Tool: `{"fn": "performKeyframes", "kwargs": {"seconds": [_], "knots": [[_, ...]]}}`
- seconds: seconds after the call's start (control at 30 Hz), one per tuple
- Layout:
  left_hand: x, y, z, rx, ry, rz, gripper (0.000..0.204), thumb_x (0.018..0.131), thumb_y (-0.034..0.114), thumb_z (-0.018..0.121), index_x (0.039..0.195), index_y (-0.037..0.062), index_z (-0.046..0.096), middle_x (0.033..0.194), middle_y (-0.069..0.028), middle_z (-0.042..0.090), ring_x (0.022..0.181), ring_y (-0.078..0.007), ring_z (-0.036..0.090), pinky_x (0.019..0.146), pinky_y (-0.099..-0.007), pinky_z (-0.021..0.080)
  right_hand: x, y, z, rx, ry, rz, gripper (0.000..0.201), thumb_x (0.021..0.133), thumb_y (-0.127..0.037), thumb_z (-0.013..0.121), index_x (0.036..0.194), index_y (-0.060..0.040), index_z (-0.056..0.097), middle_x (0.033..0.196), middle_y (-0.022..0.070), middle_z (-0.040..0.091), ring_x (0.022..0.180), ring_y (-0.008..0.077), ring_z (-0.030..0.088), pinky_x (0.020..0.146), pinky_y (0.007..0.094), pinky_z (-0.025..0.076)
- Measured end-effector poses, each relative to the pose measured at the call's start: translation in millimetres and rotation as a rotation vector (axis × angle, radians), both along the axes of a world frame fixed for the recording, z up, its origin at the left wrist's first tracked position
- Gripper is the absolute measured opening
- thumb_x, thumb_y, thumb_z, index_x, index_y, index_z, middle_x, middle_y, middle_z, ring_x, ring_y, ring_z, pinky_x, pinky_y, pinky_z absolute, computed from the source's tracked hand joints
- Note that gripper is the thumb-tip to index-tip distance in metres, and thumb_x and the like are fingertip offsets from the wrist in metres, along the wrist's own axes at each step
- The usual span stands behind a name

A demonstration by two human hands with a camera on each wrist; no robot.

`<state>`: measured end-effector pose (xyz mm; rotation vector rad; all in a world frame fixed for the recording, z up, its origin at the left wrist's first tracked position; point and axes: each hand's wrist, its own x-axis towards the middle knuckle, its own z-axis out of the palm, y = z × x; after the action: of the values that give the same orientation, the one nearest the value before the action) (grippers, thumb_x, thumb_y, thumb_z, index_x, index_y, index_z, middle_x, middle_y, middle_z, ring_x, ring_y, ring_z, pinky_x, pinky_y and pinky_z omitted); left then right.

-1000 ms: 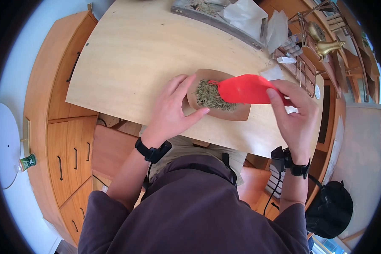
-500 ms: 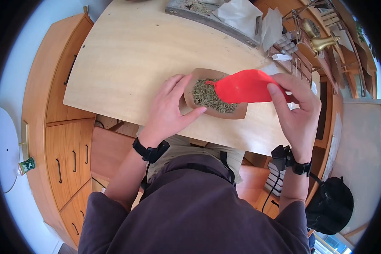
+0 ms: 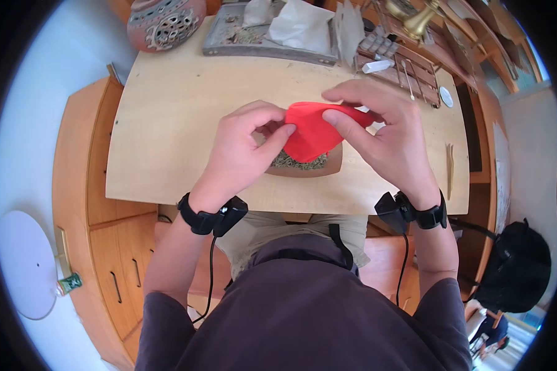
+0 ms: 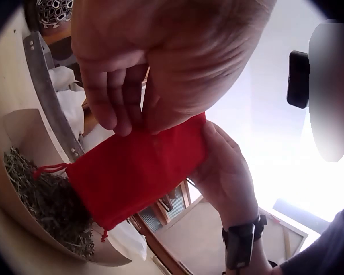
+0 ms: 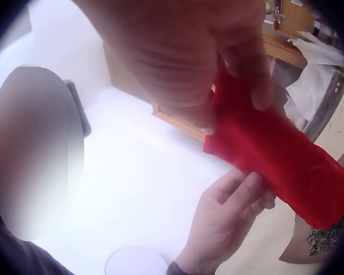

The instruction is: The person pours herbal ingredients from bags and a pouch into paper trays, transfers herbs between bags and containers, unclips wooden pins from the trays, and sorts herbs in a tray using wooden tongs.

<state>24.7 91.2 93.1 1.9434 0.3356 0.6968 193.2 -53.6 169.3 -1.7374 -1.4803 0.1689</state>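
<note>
A red drawstring pouch slants over a brown, boat-shaped tray of dried, chopped herb. Its corded mouth points down at the herb in the left wrist view, right over the heap. My left hand pinches the pouch's side edge between thumb and fingers. At the other end, my right hand grips the pouch's bottom, thumb on the near face. Both hands also show on the cloth in the right wrist view. The inside of the pouch is hidden.
Behind the tray, a grey wooden box holds white paper and dried scraps. A pierced clay pot stands at the back left. To the right are a wooden rack, a brass vessel and wooden tongs near the table edge.
My left hand has left the tray's side and come up to the pouch's edge. The right hand has moved left with the pouch, now steeper over the tray. The head view has shifted.
</note>
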Motion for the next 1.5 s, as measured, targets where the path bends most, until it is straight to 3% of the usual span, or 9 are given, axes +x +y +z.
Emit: {"fn": "performKeyframes", "kwargs": {"seconds": [0.17, 0.23, 0.33, 0.5, 0.57, 0.67, 1.03, 1.13, 1.5], "knots": [[-7.3, 2.2, -9.5, -0.165, 0.002, 0.039, 0.009, 0.092, 0.002, 0.07, 0.098, -0.0052, 0.07, 0.092, -0.0088, 0.069, 0.082, -0.0149, 0.068, 0.076, -0.0278, 0.056, 9.6, -17.8, -25.1, 0.123, 0.403, -0.109, 0.031, 0.087, -0.012, 0.077, 0.116, -0.0006, 0.07, 0.103, 0.0091, 0.072, 0.092, 0.0154, 0.071, 0.074, 0.0286, 0.057], [-7.1, 0.2, -14.5, -0.134, -0.001, 0.032, 0.01, 0.093, 0.002, 0.07, 0.099, -0.0052, 0.07, 0.093, -0.0091, 0.069, 0.083, -0.0147, 0.068, 0.077, -0.0278, 0.056, 13.3, -23.2, -47.5, 0.021, 0.608, -0.116, 0.027, 0.09, -0.013, 0.075, 0.113, 0.0019, 0.071, 0.101, 0.0078, 0.074, 0.089, 0.0144, 0.07, 0.075, 0.0287, 0.057], [-6.8, -3.5, -11.9, -0.135, 0.014, 0.022, 0.01, 0.094, 0.002, 0.069, 0.1, -0.0049, 0.07, 0.095, -0.0095, 0.069, 0.086, -0.0142, 0.068, 0.079, -0.0278, 0.056, 14.2, -26.2, -58.8, -0.124, 0.659, -0.106, 0.019, 0.094, -0.006, 0.072, 0.111, 0.0038, 0.069, 0.097, 0.005, 0.072, 0.089, 0.0116, 0.07, 0.078, 0.024, 0.056], [-8.1, -5.3, -7.4, -0.155, 0.019, 0.039, 0.01, 0.096, 0.001, 0.067, 0.104, -0.0044, 0.069, 0.099, -0.0085, 0.071, 0.089, -0.0134, 0.068, 0.082, -0.0278, 0.056, 5.7, -25.5, -55.7, -0.038, 0.555, -0.136, 0.016, 0.093, -0.005, 0.072, 0.107, 0.0034, 0.071, 0.095, 0.0053, 0.073, 0.085, 0.0108, 0.069, 0.077, 0.0251, 0.056], [-6.4, -12.3, 0.3, -0.358, -0.03, 0.076, 0.012, 0.097, 0.001, 0.065, 0.108, -0.0041, 0.067, 0.103, -0.0077, 0.071, 0.091, -0.0129, 0.068, 0.084, -0.0273, 0.055, 3.0, -24.9, -58.7, -0.019, 0.53, -0.138, 0.015, 0.093, -0.004, 0.072, 0.106, 0.0029, 0.071, 0.096, 0.0057, 0.073, 0.085, 0.0109, 0.069, 0.076, 0.0256, 0.056], [-6.3, -14.4, -1.6, -0.37, -0.023, 0.078, 0.013, 0.097, 0.0, 0.066, 0.11, -0.0037, 0.065, 0.104, -0.0077, 0.071, 0.093, -0.0133, 0.068, 0.084, -0.0264, 0.055, -0.7, -24.6, -62.8, 0.05, 0.488, -0.106, 0.014, 0.092, -0.004, 0.073, 0.105, 0.0017, 0.072, 0.096, 0.0065, 0.073, 0.086, 0.0116, 0.069, 0.075, 0.026, 0.056], [-9.9, -19.1, -0.8, -0.171, -0.047, 0.185, 0.015, 0.09, -0.003, 0.072, 0.104, -0.002, 0.07, 0.11, -0.0062, 0.063, 0.089, -0.0102, 0.064, 0.077, -0.0252, 0.053, -4.7, -21.5, -61.4, 0.245, 0.378, -0.158, 0.009, 0.086, -0.005, 0.072, 0.093, -0.0007, 0.074, 0.086, 0.0106, 0.07, 0.072, 0.0196, 0.067, 0.065, 0.0292, 0.054], [-13.2, -13.4, -4.9, -0.165, -0.04, 0.181, 0.015, 0.089, -0.003, 0.073, 0.104, -0.0022, 0.071, 0.109, -0.0062, 0.062, 0.089, -0.0102, 0.064, 0.075, -0.0253, 0.054, -1.3, -26.3, -63.0, 0.136, 0.402, -0.168, 0.005, 0.086, 0.0, 0.073, 0.091, 0.0015, 0.073, 0.089, 0.0066, 0.071, 0.077, 0.0122, 0.066, 0.065, 0.0251, 0.052], [-13.9, -16.1, -0.9, -0.187, -0.018, 0.191, 0.011, 0.089, -0.003, 0.072, 0.1, -0.0015, 0.07, 0.11, -0.0066, 0.061, 0.092, -0.0104, 0.062, 0.074, -0.0245, 0.053, -6.0, -26.7, -59.6, 0.16, 0.458, -0.16, 0.005, 0.085, -0.002, 0.074, 0.09, -0.0011, 0.076, 0.087, 0.0062, 0.072, 0.073, 0.012, 0.066, 0.061, 0.0251, 0.051]]}}
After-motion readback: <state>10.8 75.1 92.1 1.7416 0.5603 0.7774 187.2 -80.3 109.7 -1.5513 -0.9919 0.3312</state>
